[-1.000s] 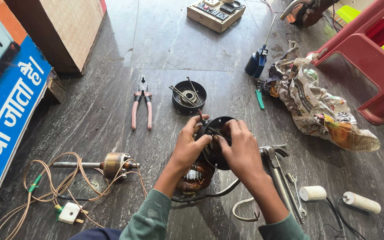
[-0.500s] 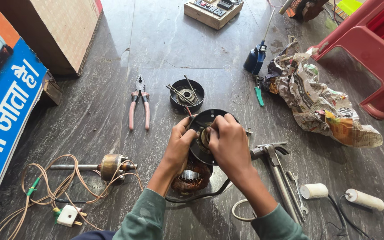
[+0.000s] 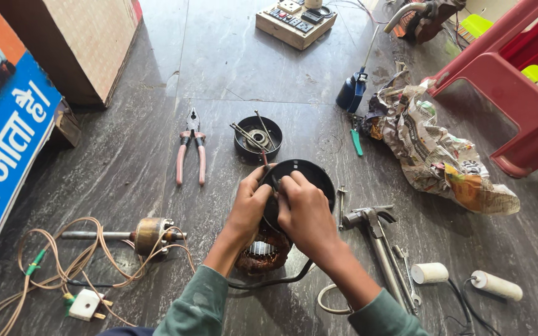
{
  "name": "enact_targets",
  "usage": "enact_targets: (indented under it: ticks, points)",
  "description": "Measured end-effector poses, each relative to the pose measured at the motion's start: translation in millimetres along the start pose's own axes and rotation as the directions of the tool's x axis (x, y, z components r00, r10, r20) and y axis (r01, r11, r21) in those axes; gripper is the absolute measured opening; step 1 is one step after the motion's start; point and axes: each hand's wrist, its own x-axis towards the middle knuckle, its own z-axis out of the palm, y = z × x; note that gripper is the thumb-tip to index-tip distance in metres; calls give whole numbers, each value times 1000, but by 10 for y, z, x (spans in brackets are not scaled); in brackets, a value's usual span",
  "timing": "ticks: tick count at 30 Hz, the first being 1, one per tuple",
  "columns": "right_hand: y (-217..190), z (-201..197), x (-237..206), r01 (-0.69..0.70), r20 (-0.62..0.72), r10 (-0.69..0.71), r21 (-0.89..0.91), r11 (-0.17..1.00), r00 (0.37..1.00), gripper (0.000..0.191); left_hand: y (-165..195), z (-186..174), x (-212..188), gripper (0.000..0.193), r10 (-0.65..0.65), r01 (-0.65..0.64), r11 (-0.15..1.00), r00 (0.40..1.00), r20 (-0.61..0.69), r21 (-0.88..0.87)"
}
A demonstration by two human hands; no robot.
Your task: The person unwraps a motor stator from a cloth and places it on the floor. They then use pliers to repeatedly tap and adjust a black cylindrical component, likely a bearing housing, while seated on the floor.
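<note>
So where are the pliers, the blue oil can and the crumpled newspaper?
pliers (image 3: 190,152): head view, on the pink handles.
blue oil can (image 3: 350,93): head view, on its round body.
crumpled newspaper (image 3: 431,146): head view, on the middle of the heap.

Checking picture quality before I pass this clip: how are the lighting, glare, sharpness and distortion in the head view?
Head view: soft daylight, the stone floor shining pale at the top; faint shadows under the pliers; wide-lens bending at the edges, the blue sign leaning; left hand and right hand on the black motor cover are sharp, no motion blur.
</note>
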Motion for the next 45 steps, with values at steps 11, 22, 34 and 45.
enact_targets:
  ticks: [11,22,34,45]
  points:
    - [176,120,-32,-134,-129,146,98,986,981,9,76,62,72,36,22,-30,981,999,45,193]
    - [324,55,34,-93,-86,99,75,993,991,12,74,63,33,37,29,-29,973,1000,3,231]
    - [375,27,11,-39,-44,45,134,990,998,14,137,65,-8,39,-20,13,965,999,26,264]
    - [526,49,40,-294,76,284,248,923,956,20,121,78,10,37,73,-45,889,996,-45,456]
